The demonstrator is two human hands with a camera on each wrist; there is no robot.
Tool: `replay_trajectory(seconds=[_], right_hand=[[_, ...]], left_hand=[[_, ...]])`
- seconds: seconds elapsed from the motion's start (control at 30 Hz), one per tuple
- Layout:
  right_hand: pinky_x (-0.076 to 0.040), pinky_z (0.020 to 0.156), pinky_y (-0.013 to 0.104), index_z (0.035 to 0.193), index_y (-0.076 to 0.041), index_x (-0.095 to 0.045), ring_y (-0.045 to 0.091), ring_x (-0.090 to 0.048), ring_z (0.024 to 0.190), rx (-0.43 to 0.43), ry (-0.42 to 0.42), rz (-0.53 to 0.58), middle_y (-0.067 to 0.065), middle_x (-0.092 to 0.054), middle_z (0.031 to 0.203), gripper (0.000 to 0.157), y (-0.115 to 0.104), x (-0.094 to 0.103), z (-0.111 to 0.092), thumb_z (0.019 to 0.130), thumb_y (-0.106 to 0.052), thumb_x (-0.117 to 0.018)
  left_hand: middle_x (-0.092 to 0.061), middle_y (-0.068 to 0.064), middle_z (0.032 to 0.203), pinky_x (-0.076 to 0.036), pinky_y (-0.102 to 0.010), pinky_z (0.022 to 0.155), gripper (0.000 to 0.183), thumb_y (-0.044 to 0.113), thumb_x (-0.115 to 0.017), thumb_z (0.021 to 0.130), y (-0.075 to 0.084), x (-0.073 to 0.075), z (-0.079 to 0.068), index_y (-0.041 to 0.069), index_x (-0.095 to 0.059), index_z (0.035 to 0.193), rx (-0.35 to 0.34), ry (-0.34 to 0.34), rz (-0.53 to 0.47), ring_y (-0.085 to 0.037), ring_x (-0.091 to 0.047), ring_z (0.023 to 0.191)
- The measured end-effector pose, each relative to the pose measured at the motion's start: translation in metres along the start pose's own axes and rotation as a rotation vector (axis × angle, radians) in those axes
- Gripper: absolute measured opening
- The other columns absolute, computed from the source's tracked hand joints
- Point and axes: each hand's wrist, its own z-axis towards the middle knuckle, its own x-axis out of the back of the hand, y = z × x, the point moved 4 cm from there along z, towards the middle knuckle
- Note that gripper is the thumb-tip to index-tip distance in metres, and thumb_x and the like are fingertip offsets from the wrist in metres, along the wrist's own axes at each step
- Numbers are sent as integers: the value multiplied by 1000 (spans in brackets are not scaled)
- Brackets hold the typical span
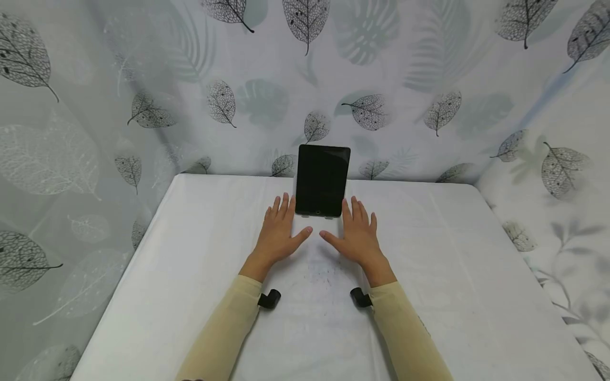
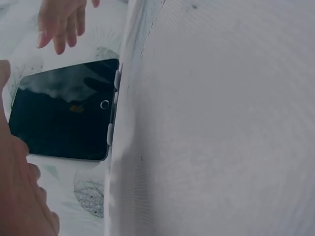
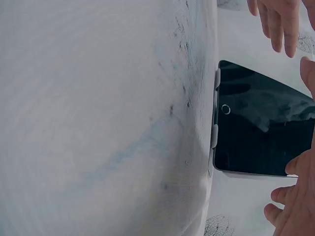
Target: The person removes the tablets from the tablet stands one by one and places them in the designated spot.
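A black tablet [image 1: 322, 180] with a round home button stands propped up near the far edge of the white-covered table. Two small pale lips of a stand [image 2: 117, 79] show under its lower edge; the rest of the stand is mostly hidden. My left hand [image 1: 280, 233] lies just left of the tablet's lower corner, fingers straight and thumb spread inward. On the other side, my right hand [image 1: 358, 235] mirrors it beside the lower right corner. Neither hand grips anything. Whether fingertips touch the tablet's sides cannot be told for certain.
A white cloth [image 1: 410, 275] covers the table, with faint dark marks in front of the tablet. Leaf-patterned curtains [image 1: 267, 100] hang behind and on both sides. Small black devices [image 1: 269, 299] are worn on both wrists, over beige sleeves [image 1: 219, 328].
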Motion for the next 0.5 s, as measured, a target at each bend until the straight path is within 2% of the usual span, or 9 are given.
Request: replay_trajectory(seconds=[0.13, 0.27, 0.5], right_hand=[[-14, 122, 71, 165, -9, -13, 41, -16, 156, -12, 38, 18, 19, -12, 171, 109, 0, 1, 2, 88, -73, -58], [-17, 123, 68, 165, -8, -15, 40, -22, 154, -31, 79, 52, 19, -18, 170, 108, 0, 1, 6, 89, -70, -60], [-29, 120, 64, 162, -4, -25, 41, -36, 146, -56, 182, 160, 22, -35, 161, 100, -1, 6, 11, 90, -61, -65]], left_hand=[[-2, -8, 174, -8, -56, 130, 96, 67, -43, 98, 0, 0, 1, 11, -4, 165, -27, 36, -88, -31, 0, 161], [-6, -7, 174, -12, -58, 129, 95, 62, -46, 98, 0, 1, 3, 12, -3, 166, -37, 91, -190, -30, -4, 161], [-7, -3, 174, -15, -56, 129, 92, 55, -52, 98, 1, -3, 6, 19, -1, 166, -6, 134, -411, -27, -9, 161]])
